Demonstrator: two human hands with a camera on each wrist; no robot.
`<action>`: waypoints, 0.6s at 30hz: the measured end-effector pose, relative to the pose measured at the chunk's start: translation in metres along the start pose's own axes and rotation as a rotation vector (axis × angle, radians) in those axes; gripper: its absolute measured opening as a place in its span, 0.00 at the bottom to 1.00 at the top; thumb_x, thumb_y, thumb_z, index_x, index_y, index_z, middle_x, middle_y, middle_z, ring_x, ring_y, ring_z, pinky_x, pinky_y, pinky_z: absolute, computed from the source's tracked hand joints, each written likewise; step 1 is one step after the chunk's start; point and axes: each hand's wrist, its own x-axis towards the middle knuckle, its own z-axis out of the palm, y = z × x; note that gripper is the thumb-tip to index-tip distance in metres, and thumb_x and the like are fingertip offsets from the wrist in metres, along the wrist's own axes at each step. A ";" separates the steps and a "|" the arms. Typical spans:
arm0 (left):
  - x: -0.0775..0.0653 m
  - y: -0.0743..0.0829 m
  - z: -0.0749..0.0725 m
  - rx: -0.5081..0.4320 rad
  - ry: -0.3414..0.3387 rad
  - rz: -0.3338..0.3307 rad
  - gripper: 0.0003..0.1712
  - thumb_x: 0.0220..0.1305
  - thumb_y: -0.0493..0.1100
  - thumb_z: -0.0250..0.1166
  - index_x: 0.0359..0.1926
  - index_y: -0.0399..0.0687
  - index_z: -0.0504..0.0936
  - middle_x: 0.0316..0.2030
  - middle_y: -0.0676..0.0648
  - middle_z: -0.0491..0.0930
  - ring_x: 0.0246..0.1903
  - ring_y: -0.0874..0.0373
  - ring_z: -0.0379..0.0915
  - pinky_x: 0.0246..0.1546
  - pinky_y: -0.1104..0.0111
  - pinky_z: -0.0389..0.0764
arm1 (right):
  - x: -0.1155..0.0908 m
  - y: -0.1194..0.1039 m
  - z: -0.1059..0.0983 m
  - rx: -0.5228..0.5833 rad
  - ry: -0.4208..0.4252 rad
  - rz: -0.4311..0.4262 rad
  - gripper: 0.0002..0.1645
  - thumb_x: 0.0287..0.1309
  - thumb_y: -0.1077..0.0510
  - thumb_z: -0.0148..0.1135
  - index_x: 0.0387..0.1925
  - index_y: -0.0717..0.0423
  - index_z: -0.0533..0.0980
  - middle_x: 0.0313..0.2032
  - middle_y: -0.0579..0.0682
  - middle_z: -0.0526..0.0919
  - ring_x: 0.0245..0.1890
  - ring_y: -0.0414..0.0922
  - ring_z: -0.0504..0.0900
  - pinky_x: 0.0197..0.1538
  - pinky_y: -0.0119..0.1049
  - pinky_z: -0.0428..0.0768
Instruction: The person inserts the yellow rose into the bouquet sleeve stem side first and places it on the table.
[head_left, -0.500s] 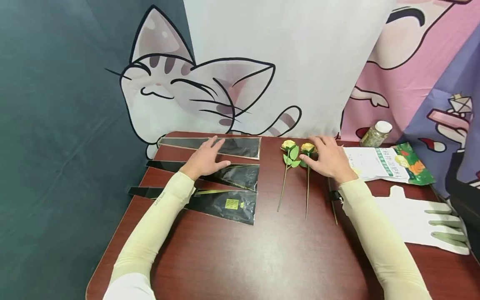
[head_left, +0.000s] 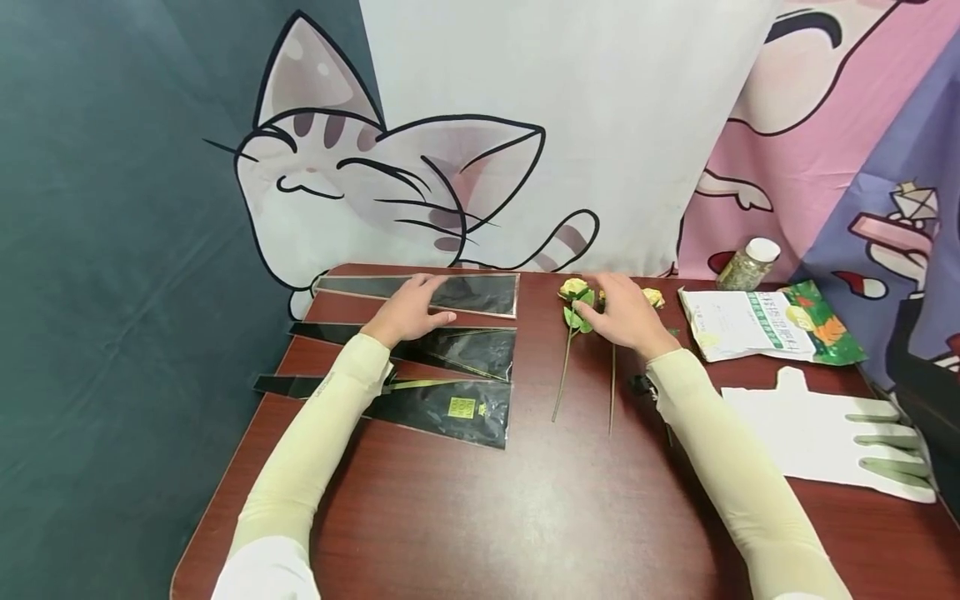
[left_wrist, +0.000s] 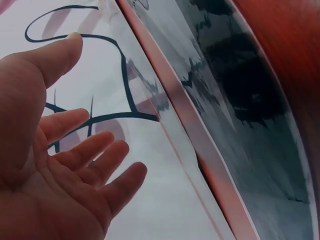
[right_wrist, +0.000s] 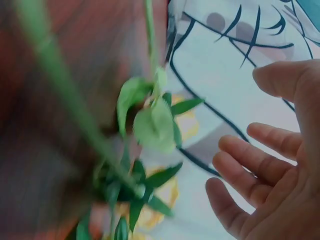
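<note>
Three yellow artificial roses with thin green stems lie side by side. The left rose (head_left: 573,287) shows its bloom and leaves; the right rose (head_left: 654,297) peeks out beyond the wrist. My right hand (head_left: 624,315) hovers over the middle rose, whose stem (head_left: 612,387) emerges below it, with the thumb near the left rose's leaves. Its fingers are spread and hold nothing in the right wrist view, beside the rose leaves (right_wrist: 155,125). My left hand (head_left: 408,312), fingers loose and holding nothing, is above tapered black-and-clear flower sleeves: back (head_left: 483,293), middle (head_left: 483,354) and front (head_left: 435,414).
On the right of the brown table (head_left: 525,517) lie a white glove (head_left: 795,433) and a white-and-green packet (head_left: 757,325). Behind the packet stands a white-capped jar (head_left: 748,265). A cat-print curtain (head_left: 637,125) hangs along the back edge.
My right hand has moved left, toward the left rose, and the right rose's bloom has come into view. My left hand has stayed nearly in place.
</note>
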 end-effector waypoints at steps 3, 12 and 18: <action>0.005 -0.002 -0.001 -0.007 -0.014 0.003 0.48 0.75 0.61 0.66 0.85 0.54 0.55 0.81 0.36 0.56 0.78 0.38 0.58 0.76 0.41 0.67 | 0.009 -0.010 0.005 0.018 0.001 -0.009 0.31 0.70 0.45 0.67 0.65 0.59 0.78 0.55 0.61 0.86 0.57 0.60 0.81 0.64 0.60 0.76; 0.019 -0.010 0.001 -0.054 -0.009 0.004 0.44 0.75 0.58 0.67 0.82 0.49 0.62 0.78 0.38 0.62 0.75 0.40 0.64 0.74 0.44 0.70 | 0.037 -0.032 0.023 0.125 -0.058 0.046 0.27 0.74 0.46 0.63 0.66 0.58 0.77 0.61 0.61 0.84 0.60 0.58 0.83 0.63 0.59 0.79; 0.032 -0.016 0.001 -0.063 -0.027 0.002 0.41 0.75 0.55 0.68 0.81 0.48 0.64 0.78 0.37 0.62 0.75 0.39 0.63 0.75 0.43 0.69 | 0.061 -0.040 0.035 0.164 -0.091 0.055 0.27 0.75 0.49 0.63 0.66 0.61 0.77 0.60 0.61 0.85 0.60 0.57 0.84 0.64 0.55 0.81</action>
